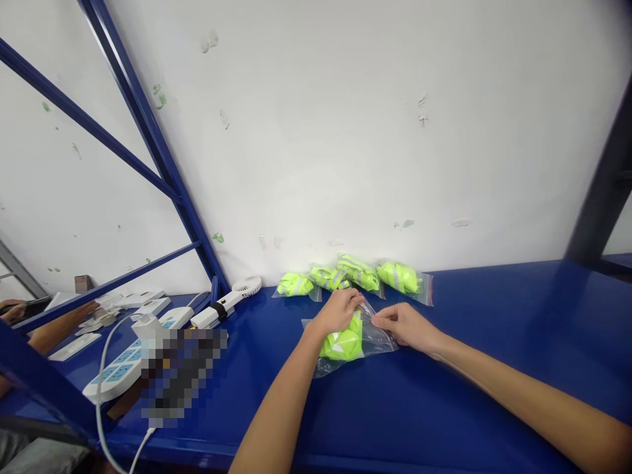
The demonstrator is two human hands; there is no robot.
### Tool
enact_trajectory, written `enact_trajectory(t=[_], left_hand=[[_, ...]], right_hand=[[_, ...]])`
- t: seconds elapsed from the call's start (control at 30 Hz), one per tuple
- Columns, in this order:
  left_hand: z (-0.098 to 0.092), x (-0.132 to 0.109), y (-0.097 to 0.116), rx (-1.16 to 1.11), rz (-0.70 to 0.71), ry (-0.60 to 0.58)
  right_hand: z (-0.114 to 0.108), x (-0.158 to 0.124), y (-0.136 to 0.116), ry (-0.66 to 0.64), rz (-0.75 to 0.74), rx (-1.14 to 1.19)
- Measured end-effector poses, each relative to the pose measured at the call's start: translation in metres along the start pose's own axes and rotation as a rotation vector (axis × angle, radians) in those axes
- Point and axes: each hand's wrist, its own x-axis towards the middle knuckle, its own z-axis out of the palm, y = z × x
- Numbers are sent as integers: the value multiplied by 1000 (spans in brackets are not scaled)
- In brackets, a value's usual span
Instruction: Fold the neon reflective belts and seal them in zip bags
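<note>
A clear plastic zip bag (378, 339) lies on the blue table in front of me, with a folded neon-yellow reflective garment (344, 341) inside it. My left hand (340, 309) is closed on the bag's upper edge, above the garment. At the bag's right end, my right hand (407, 326) pinches the edge between thumb and fingers. Between the two hands the plastic is stretched and creased. Behind them, several similar filled bags rest against the wall, among them one at the left (295, 284) and one at the right (401, 278).
To the left are a white power strip (118, 368) with a cable, a small white fan (247, 285) and a pixelated dark item (185, 372). A blue metal frame (168, 164) rises there. Beyond it shows another person's arm (62, 326).
</note>
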Motion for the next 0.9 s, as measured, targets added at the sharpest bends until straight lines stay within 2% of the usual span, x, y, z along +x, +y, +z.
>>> enact_trajectory(t=[0.17,0.27,0.53,0.7,0.77,0.9], left_hand=[[-2,-2,3,-42,11,12],[-3,-4,7,-21,28,33],[-1,-8,15,-18,39,26],[-3,-10,16,-104,-27,-70],[-4,-9,16,-137,-36,-99],[-4,-7,15,-178,-20,-84]], right_hand=[[-3,-7,0,26,-67,91],[-6,-8,2,62,-50,141],[-4,-11,-10,53,-93,-121],[-12,-11,-7,4,-122,-179],[-12,-10,-3,-15,-120,-129],[-4,-10,-1,-15,-70,125]])
